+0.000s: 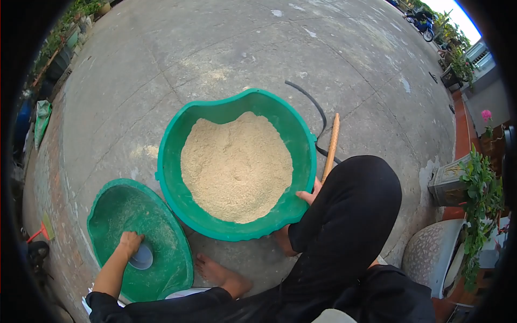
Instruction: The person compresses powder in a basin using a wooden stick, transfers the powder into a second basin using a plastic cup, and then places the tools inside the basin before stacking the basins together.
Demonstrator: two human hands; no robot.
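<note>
Outdoors on grey concrete, the left hand grips a small cup inside a green basin. The right hand holds the rim of 1 larger green tub of pale meal, just beside it.

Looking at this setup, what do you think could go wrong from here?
The large green basin of pale meal sits close to the bent knee, with the right hand at its rim, so a shift of the leg might jolt it and spill some. The dark strap and wooden stick lie right beside it and might catch if it is dragged. The cup could slip from the left hand if its grip is loose.
</note>
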